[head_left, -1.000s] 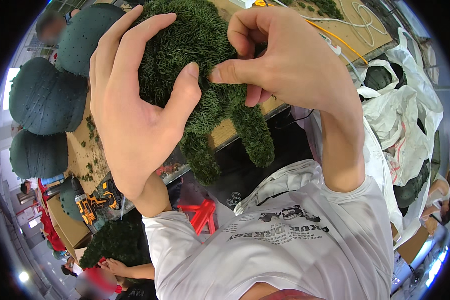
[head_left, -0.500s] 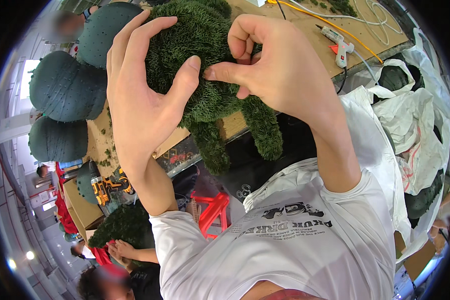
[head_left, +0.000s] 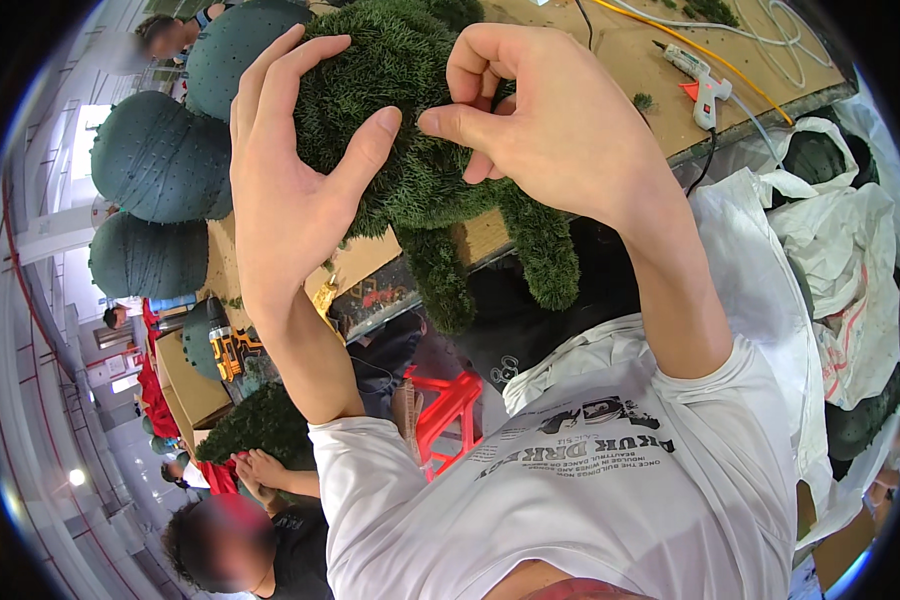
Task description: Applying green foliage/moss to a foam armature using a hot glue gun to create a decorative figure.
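While one bushy form (head_left: 375, 75) dangles two limbs (head_left: 542, 258), the left hand (head_left: 292, 190) spreads, the right hand (head_left: 555, 125) curled, grip unclear.

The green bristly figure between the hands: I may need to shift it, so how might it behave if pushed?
The green bristly figure likely feels springy at the surface, given its dense needle-like tufts. It seems unlikely to roll freely, since two limbs stick out from it. It may also shed, as green scraps lie on the table.
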Motion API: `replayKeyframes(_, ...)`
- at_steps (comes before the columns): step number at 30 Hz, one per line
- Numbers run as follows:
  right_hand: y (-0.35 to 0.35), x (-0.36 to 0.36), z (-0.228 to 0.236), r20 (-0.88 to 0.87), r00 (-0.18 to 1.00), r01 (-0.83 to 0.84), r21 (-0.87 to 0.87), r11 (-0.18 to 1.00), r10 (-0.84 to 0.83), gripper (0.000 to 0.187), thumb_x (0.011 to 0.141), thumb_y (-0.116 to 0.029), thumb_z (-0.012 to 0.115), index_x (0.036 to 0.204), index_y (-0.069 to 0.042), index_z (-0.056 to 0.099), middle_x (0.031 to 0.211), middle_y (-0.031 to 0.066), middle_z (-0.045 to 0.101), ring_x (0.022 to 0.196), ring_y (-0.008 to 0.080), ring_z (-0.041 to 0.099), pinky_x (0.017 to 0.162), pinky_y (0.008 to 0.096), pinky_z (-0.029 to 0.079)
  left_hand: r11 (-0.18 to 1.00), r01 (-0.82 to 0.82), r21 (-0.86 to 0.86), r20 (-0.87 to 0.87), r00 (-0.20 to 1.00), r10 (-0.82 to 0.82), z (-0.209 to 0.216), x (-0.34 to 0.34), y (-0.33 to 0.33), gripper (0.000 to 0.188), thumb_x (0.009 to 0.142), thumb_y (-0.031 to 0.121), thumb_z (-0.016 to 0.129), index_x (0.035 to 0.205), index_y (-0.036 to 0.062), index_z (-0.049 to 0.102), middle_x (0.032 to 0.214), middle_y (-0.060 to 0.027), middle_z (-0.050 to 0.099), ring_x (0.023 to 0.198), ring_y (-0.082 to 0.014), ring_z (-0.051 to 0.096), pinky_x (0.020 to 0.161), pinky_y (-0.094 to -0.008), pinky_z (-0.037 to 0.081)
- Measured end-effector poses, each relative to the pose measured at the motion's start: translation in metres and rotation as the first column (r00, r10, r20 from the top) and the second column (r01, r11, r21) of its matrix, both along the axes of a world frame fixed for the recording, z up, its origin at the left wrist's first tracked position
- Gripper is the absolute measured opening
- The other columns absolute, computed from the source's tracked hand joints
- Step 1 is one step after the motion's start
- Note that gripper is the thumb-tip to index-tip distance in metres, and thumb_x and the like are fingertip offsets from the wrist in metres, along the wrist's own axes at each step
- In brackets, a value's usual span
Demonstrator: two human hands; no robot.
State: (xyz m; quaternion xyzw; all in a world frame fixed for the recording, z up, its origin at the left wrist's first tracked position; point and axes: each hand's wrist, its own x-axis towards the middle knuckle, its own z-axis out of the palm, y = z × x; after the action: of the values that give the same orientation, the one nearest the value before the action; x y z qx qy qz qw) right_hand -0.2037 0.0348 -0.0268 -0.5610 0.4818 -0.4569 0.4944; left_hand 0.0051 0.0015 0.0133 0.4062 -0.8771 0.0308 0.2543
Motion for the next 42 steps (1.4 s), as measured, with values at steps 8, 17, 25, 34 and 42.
replayKeyframes(8, -0.002, -0.003, -0.004, 0.059, 0.998, -0.030, -0.008, 1.000, 0.030, 0.028, 0.094, -0.014, 0.077, 0.085, -0.002, 0.052, 0.074, 0.0014, 0.057, 0.063, 0.0127, 0.069, 0.054, 0.0261, 0.052, 1.000, -0.007, -0.018, 0.007, 1.000, 0.008, 0.001, 0.001, -0.003, 0.054, 0.083, 0.027, 0.081, 0.133, 0.0132, 0.064, 0.149, -0.0166, 0.053, 0.136, -0.0354, 0.051, 0.111, -0.0459, 0.041)
replayKeyframes(17, -0.006, -0.001, -0.001, -0.012, 0.999, -0.034, -0.037, 0.999, 0.034, 0.031, 0.095, -0.022, 0.076, 0.083, -0.002, 0.056, 0.073, 0.0037, 0.060, 0.061, 0.0130, 0.068, 0.054, 0.0264, 0.052, 1.000, -0.009, -0.026, 0.005, 1.000, 0.009, -0.002, 0.004, -0.003, 0.054, 0.084, 0.027, 0.080, 0.134, 0.0140, 0.063, 0.150, -0.0168, 0.052, 0.136, -0.0360, 0.050, 0.111, -0.0459, 0.041)
replayKeyframes(25, -0.006, 0.002, 0.000, -0.085, 0.996, 0.026, -0.112, 0.993, -0.035, 0.029, 0.090, -0.017, 0.078, 0.083, 0.000, 0.056, 0.070, 0.0050, 0.060, 0.058, 0.0145, 0.067, 0.053, 0.0285, 0.050, 1.000, -0.017, -0.018, 0.019, 1.000, 0.018, -0.001, -0.002, 0.003, 0.051, 0.089, 0.018, 0.074, 0.138, 0.0079, 0.061, 0.151, -0.0188, 0.051, 0.140, -0.0332, 0.048, 0.117, -0.0427, 0.036)
replayKeyframes(34, -0.001, 0.011, 0.003, -0.231, 0.967, 0.067, -0.159, 0.985, -0.103, 0.027, 0.087, -0.016, 0.079, 0.084, 0.000, 0.058, 0.067, 0.0067, 0.061, 0.057, 0.0153, 0.064, 0.055, 0.0313, 0.049, 0.999, 0.033, -0.027, -0.004, 0.999, -0.033, -0.001, -0.003, 0.002, 0.051, 0.089, 0.019, 0.074, 0.137, 0.0080, 0.062, 0.151, -0.0191, 0.051, 0.140, -0.0336, 0.048, 0.117, -0.0425, 0.036)
replayKeyframes(42, 0.005, 0.021, -0.005, -0.330, 0.901, 0.176, -0.317, 0.932, -0.282, 0.027, 0.085, -0.018, 0.081, 0.084, -0.001, 0.059, 0.063, 0.0080, 0.059, 0.055, 0.0188, 0.054, 0.056, 0.0344, 0.044, 0.997, 0.071, 0.015, -0.043, 0.997, -0.071, -0.003, 0.006, -0.001, 0.050, 0.093, 0.021, 0.073, 0.139, 0.0081, 0.061, 0.152, -0.0185, 0.051, 0.140, -0.0326, 0.048, 0.117, -0.0416, 0.036)
